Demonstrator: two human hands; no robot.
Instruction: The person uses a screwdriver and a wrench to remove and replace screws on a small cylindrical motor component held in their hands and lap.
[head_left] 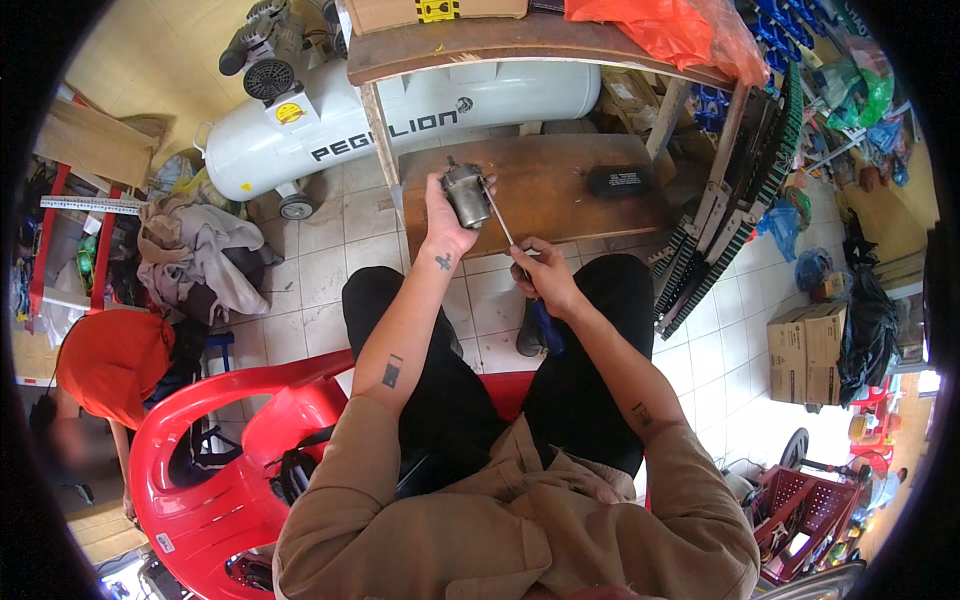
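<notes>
My left hand (448, 222) is closed around a grey metal cylinder (466, 198) that looks like a small motor, with a short stub on its top end. It is held above the brown wooden board (540, 195) in front of my knees. In my right hand (550, 277) is a screwdriver (500, 218) with a thin metal shaft and a blue handle. The shaft points up and to the left, its tip at the cylinder's right side; whether it touches cannot be told. On the board's right part lies a black case (614, 182).
Behind the board stands a white air compressor tank (260, 150), beneath a wooden shelf (480, 40). Black toothed metal bars (715, 220) lean at the right. A red plastic chair (190, 460) is at my left, near a person in an orange top (115, 365). Cardboard boxes (805, 350) stand right.
</notes>
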